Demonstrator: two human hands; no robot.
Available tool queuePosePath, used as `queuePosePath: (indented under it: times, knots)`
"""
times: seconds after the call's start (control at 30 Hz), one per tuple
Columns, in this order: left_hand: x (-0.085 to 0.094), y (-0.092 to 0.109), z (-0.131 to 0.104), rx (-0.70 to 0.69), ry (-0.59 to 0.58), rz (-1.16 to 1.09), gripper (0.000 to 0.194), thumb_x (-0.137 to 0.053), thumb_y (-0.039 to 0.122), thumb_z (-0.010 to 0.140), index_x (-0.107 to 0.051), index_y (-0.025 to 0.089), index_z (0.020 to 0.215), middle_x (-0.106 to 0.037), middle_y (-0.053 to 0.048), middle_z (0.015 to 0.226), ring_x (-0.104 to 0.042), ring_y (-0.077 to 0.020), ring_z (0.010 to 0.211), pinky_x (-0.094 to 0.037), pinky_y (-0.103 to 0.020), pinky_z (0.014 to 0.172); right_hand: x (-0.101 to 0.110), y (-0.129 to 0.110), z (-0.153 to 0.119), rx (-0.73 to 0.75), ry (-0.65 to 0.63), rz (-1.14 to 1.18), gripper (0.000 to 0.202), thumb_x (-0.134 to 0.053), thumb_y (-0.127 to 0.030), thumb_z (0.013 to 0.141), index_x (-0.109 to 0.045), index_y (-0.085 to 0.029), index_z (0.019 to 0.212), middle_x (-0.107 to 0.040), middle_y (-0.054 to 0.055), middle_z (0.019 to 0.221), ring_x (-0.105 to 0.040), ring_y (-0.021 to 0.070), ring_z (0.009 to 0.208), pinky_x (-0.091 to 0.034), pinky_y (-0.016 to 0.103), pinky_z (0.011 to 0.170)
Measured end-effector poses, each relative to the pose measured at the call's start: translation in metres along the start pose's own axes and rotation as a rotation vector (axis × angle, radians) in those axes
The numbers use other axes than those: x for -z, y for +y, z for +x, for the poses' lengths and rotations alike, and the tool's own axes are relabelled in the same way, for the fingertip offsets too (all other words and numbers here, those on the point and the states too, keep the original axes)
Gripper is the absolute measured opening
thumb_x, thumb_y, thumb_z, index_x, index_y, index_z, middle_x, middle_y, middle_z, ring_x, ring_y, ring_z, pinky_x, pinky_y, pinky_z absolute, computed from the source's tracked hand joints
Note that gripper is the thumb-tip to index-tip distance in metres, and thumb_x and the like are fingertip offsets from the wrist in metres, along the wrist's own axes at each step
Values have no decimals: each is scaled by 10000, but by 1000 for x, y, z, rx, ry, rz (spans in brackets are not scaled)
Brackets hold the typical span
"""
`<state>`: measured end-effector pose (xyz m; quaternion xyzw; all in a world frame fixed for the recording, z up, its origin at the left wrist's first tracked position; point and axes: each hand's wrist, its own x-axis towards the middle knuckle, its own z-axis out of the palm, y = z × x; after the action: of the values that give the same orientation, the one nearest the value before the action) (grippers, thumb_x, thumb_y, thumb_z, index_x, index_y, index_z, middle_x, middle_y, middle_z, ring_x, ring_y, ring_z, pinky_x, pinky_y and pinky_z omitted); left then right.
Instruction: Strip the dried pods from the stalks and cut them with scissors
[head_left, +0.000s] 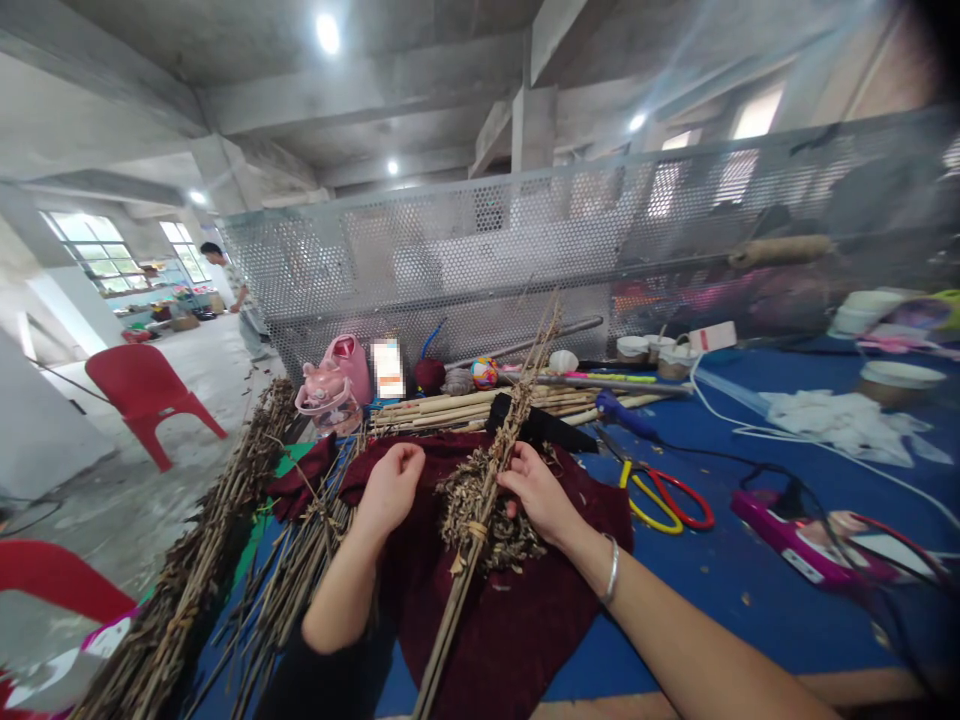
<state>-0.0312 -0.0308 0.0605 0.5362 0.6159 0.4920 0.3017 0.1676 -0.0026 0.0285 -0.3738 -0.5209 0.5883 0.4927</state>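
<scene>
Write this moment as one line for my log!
left hand: fingers pinched over dark red cloth, contents unclear | right hand: at dry brown stalk bundle | crumbly brown plant heap: on cloth, beneath stalks

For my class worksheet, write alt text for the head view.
A person's right hand touches dried stalks lying over dry plant bits on a maroon cloth; the left hand hovers nearby, apart from them. Scissors lie to the right.

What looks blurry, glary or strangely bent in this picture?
In the head view, the largest round white ceiling lamp glares with a halo; in the head view, the perforated grey metal screen smears toward its right end, and the upper right corner darkens; in the head view, the upper red plastic chair leans, probably from wide-lens distortion.
</scene>
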Motion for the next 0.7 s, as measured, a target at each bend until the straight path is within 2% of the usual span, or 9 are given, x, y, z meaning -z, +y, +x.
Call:
queuePosePath:
  times: [0.07, 0.13, 0.2, 0.27, 0.33, 0.4, 0.5, 0.57, 0.7]
  knots:
    - [30, 5, -12, -18, -62, 465, 271, -610, 386, 674, -611, 178, 848, -666, -82, 816, -607, -217, 766, -440, -329, 753, -1, 0, 0, -5, -3, -1, 349, -531, -185, 606, -380, -221, 919, -531, -41, 716, -506, 101, 568, -367, 127, 291]
    - [61, 7, -28, 93, -34, 806, 288, -553, 388, 715, -607, 183, 909, -667, -118, 850, -608, -278, 822, -432, -405, 770, -1, 1, 0, -1, -4, -5, 350, -526, -185, 613, -381, -219, 929, -532, -39, 722, -497, 96, 558, -366, 126, 287]
    - [83, 11, -43, 165, 24, 1008, 348, -537, 371, 723, -590, 171, 1003, -651, -158, 944, -586, -341, 909, -419, -490, 783, -2, 2, 0, 8, -13, -8, 344, -519, -181, 619, -384, -219, 933, -529, -41, 719, -489, 92, 546, -361, 125, 283]
    - [88, 18, -51, 80, 158, 1106, 424, -552, 292, 705, -554, 183, 1114, -564, -176, 1173, -468, -396, 1116, -335, -603, 862, -2, 3, 0, 14, -27, -6, 345, -515, -174, 618, -387, -220, 936, -525, -48, 705, -482, 88, 528, -354, 126, 279]
    - [72, 27, -48, -122, 219, 1017, 459, -535, 211, 708, -531, 210, 1168, -440, -134, 1339, -326, -367, 1259, -227, -625, 962, -3, 3, -1, 10, -36, -1, 356, -522, -171, 616, -390, -222, 943, -530, -56, 695, -472, 82, 504, -342, 127, 275]
    - [38, 34, -38, -307, 98, 704, 393, -514, 226, 756, -551, 190, 1146, -491, -112, 1296, -408, -279, 1217, -288, -482, 1013, -4, 3, -2, 3, -46, 6, 365, -545, -183, 624, -391, -224, 953, -547, -63, 701, -448, 66, 462, -331, 129, 276]
    - [-24, 36, -19, -208, -114, 155, 460, -551, 345, 776, -514, 160, 1195, -619, -112, 1105, -611, -196, 877, -475, -331, 809, -5, 1, -4, -5, -93, 26, 386, -586, -199, 627, -385, -226, 956, -547, -86, 668, -387, 36, 384, -305, 131, 278]
    - [-55, 32, -9, -214, -193, 6, 564, -671, 328, 682, -521, 178, 1205, -638, -90, 1078, -611, -191, 872, -467, -304, 810, -6, 0, -5, 1, -127, 49, 392, -591, -183, 622, -380, -228, 949, -528, -104, 639, -343, 19, 349, -289, 129, 280]
    - [-72, 19, 1, -178, -215, -102, 288, -646, 288, 702, -666, 155, 957, -688, -75, 918, -613, -186, 811, -460, -289, 783, -6, 2, -4, -4, -128, 48, 363, -570, -175, 629, -384, -225, 937, -516, -114, 618, -321, 13, 334, -288, 126, 280]
